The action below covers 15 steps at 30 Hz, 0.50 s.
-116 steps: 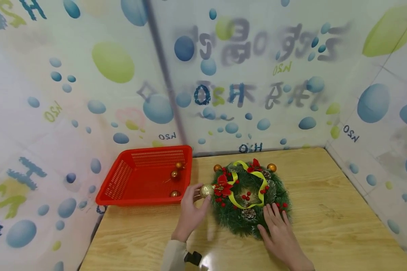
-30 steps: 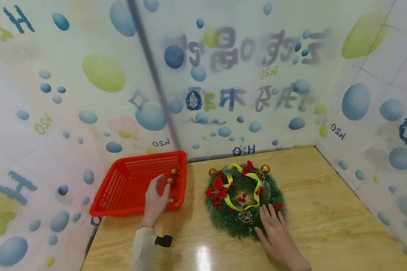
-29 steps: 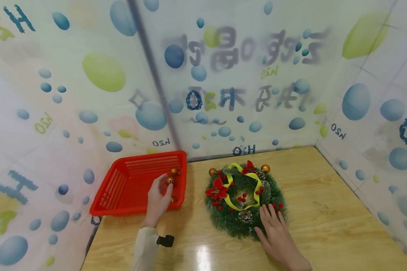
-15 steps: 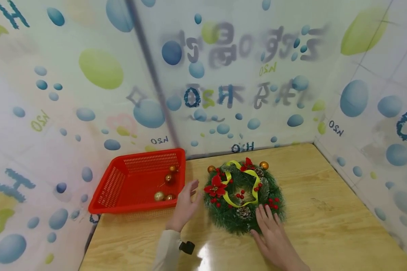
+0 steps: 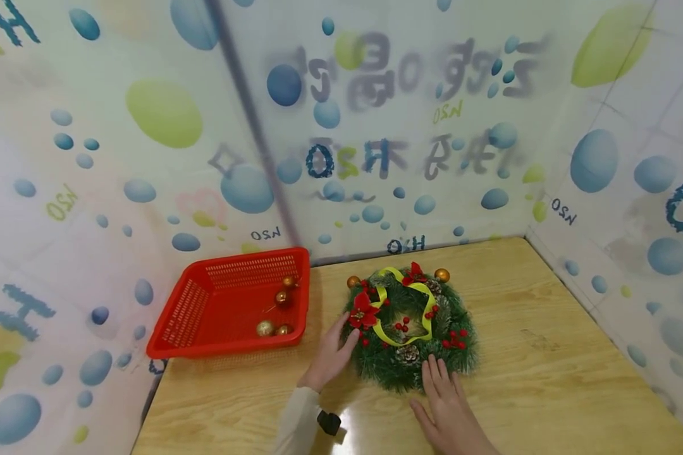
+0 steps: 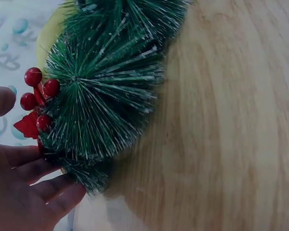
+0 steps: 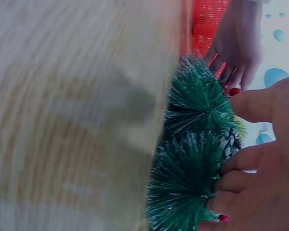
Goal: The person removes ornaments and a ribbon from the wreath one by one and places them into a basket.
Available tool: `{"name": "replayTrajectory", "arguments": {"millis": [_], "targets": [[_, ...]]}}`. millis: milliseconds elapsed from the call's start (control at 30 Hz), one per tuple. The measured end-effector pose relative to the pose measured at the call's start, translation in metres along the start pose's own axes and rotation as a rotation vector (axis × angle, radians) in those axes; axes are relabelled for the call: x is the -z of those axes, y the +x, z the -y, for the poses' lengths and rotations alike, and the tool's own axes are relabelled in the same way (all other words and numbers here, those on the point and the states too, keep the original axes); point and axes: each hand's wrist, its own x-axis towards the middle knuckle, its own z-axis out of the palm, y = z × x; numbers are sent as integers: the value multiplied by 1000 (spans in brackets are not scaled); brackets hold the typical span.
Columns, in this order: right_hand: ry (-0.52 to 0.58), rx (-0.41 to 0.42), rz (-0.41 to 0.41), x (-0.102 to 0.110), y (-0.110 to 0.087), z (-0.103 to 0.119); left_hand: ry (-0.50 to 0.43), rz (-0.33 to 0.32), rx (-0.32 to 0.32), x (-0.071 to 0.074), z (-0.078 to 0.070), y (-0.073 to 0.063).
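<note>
A green Christmas wreath point(image 5: 384, 374) lies on the table, trimmed with red poinsettias point(image 5: 363, 311), red berries point(image 5: 454, 339), pinecones point(image 5: 408, 354) and a yellow ribbon point(image 5: 428, 323). My left hand point(image 5: 329, 357) is at its left edge, fingers extended and thumb apart, beside the front poinsettia. In the left wrist view its fingertips point(image 6: 70, 192) meet the needles near a berry sprig. My right hand point(image 5: 446, 411) lies at the wreath's front edge with straight fingers on the needles. Two orange-gold baubles point(image 5: 442, 275) show at the wreath's back edge.
Left of the wreath stands a red plastic basket point(image 5: 222, 352) holding a glittery gold bauble point(image 5: 265, 328) and several shiny gold ones point(image 5: 283, 297). Patterned sheet walls point(image 5: 375, 208) border the wooden table point(image 5: 546, 379) at the back and sides.
My left hand held the glittery bauble by the wreath, took it to the basket and let it go there. It has returned right to the wreath. My right hand shifted slightly towards me.
</note>
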Motion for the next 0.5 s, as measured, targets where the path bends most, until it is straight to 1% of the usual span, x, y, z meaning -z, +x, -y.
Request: {"name": "replayTrajectory", "arguments": {"millis": [67,267,433,500], "targets": [[-5,3,-9,-1,1,-3,16,3,-9,0,1,-1],[-12,13,-37,-4,4,-11,80,49,-12,0,0,-6],[23,9,-34,-4,7,-15,143,47,-39,0,-2,-13],[29,15,-41,-2,7,-17,160,52,-35,-1,-3,-16]]}}
